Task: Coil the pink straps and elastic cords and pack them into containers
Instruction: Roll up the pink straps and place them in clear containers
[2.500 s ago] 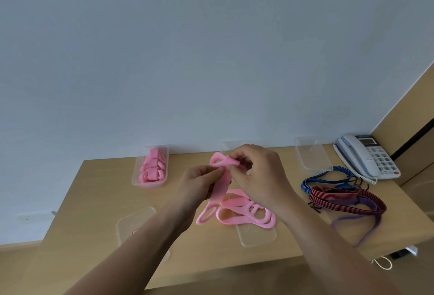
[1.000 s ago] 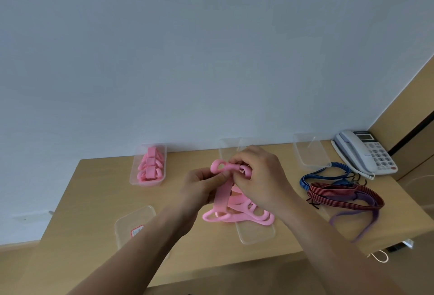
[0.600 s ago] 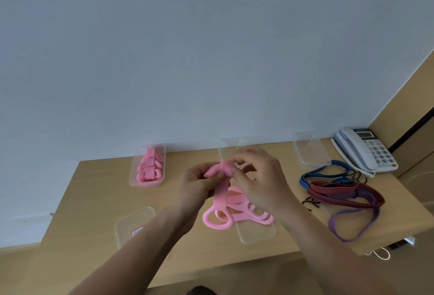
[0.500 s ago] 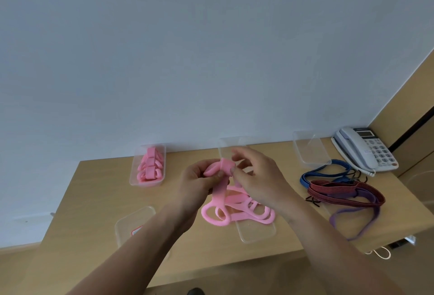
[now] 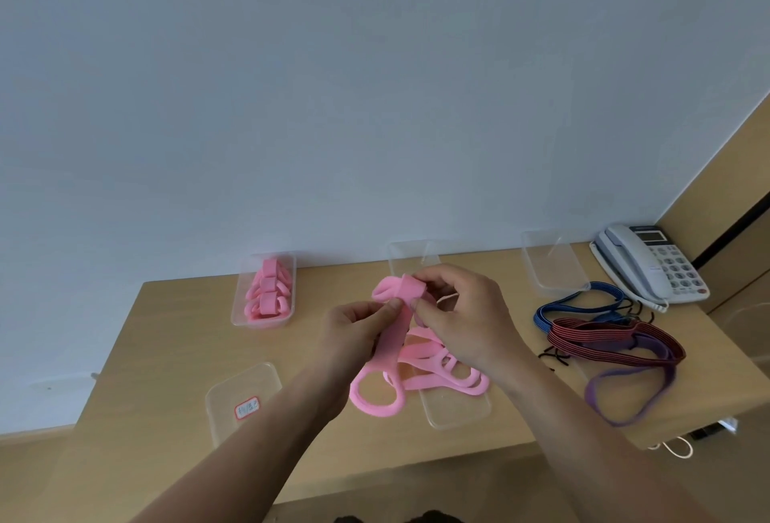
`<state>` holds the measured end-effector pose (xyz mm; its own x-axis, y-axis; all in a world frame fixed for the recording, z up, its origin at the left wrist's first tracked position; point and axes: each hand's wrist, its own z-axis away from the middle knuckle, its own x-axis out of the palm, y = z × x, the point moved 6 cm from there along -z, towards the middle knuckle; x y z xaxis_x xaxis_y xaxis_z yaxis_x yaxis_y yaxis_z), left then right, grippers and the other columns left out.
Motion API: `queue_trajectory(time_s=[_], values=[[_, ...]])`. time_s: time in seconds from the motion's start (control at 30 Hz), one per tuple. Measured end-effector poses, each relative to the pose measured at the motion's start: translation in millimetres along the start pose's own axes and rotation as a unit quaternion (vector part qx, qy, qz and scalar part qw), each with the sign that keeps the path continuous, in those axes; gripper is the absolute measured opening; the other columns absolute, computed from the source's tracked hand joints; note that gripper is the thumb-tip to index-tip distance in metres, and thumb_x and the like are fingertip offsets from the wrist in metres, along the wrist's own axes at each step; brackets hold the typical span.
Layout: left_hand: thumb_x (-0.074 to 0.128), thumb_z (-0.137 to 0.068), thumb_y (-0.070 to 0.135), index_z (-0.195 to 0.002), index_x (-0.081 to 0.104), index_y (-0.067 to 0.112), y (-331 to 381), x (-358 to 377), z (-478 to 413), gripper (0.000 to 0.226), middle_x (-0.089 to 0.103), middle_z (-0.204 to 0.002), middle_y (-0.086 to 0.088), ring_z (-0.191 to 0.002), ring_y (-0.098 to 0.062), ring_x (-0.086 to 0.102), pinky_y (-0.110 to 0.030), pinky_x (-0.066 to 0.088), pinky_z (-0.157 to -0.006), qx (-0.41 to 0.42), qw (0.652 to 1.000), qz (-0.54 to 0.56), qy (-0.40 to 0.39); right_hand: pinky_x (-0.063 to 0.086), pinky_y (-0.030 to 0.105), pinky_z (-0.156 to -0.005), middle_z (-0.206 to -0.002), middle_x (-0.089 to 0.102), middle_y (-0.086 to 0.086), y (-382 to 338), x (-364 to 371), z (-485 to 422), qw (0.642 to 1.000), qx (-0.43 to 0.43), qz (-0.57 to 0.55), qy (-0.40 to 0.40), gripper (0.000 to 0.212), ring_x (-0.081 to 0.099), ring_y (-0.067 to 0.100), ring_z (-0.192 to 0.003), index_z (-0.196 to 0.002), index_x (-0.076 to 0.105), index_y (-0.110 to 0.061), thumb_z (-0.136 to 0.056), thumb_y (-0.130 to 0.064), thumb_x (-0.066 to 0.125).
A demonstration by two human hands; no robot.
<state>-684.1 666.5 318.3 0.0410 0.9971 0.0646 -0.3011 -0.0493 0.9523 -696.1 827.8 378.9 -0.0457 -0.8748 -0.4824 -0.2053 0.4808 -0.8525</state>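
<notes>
Roll at the top looks a bit fatter than half a second ago, and the tail hangs lower. The floppy pink rubbery strap with loop ends (image 5: 391, 341) is held up over the loose pile of pink straps (image 5: 452, 374). The left hand (image 5: 358, 326) pinches it under the roll, I'd guess for tension. The right hand (image 5: 466, 314) pinches the roll itself, turning it.

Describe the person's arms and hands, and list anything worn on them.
The left forearm and the right forearm are bare down to the bottom edge of the picture, with no sleeve in view. The left hand and the right hand wear no gloves. No ring, watch, bracelet or marking shows on the sides facing the camera.
</notes>
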Motion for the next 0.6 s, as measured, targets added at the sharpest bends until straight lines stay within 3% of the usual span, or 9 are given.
queue_trajectory(time_s=[0.13, 0.27, 0.4, 0.53, 0.6], values=[[0.07, -0.096, 0.033, -0.083, 0.084, 0.017, 2.2, -1.0, 2.4, 0.025, 0.08, -0.084, -0.009, -0.067, -0.013, 0.069, -0.021, 0.051, -0.057, -0.004, 1.0, -0.004, -0.004, 0.055, 0.03, -0.071, -0.085, 0.071, -0.015, -7.7, 0.7, 2.2, 0.995, -0.067, 0.066, 0.037, 0.02, 0.064, 0.006, -0.076, -0.094, 0.075, -0.021, -0.08, -0.007, 0.075], [0.074, -0.091, 0.035, -0.087, 0.084, 0.015, 5.4, 0.0, 3.8, 0.023, 0.079, -0.084, -0.009, -0.066, -0.014, 0.067, -0.021, 0.051, -0.058, -0.005, 0.999, 0.024, -0.023, 0.053, 0.037, -0.068, -0.082, 0.069, -0.005, -14.4, 3.2, 8.4, 0.98, -0.142, 0.12, 0.068, 0.021, 0.062, 0.015, -0.073, -0.092, 0.075, -0.013, -0.075, 0.001, 0.078], [0.074, -0.089, 0.044, -0.088, 0.084, 0.013, 8.4, 1.6, 3.5, 0.033, 0.072, -0.07, 0.0, -0.058, -0.011, 0.059, -0.018, 0.047, -0.055, 0.002, 0.999, 0.038, -0.036, 0.052, 0.039, -0.067, -0.081, 0.067, -0.002, -19.4, 9.1, 13.5, 0.965, -0.193, 0.158, 0.081, 0.019, 0.06, 0.021, -0.077, -0.084, 0.072, -0.011, -0.072, 0.003, 0.078], [0.072, -0.091, 0.039, -0.091, 0.084, 0.011, 6.9, -1.9, 2.2, 0.03, 0.071, -0.07, -0.001, -0.058, -0.011, 0.058, -0.018, 0.046, -0.055, 0.006, 0.999, 0.033, -0.036, 0.049, 0.026, -0.082, -0.096, 0.067, -0.002, -18.5, 10.0, 16.2, 0.961, -0.194, 0.176, 0.084, 0.027, 0.059, 0.019, -0.095, -0.086, 0.074, -0.016, -0.067, 0.003, 0.079], [0.071, -0.094, 0.031, -0.092, 0.084, 0.011, 6.2, -3.6, 2.4, 0.024, 0.075, -0.077, -0.005, -0.062, -0.012, 0.061, -0.019, 0.048, -0.058, 0.005, 0.998, 0.033, -0.044, 0.042, 0.019, -0.091, -0.108, 0.066, -0.004, -14.8, 9.0, 13.3, 0.971, -0.167, 0.158, 0.069, 0.023, 0.055, 0.014, -0.107, -0.095, 0.075, -0.02, -0.076, -0.007, 0.079]])
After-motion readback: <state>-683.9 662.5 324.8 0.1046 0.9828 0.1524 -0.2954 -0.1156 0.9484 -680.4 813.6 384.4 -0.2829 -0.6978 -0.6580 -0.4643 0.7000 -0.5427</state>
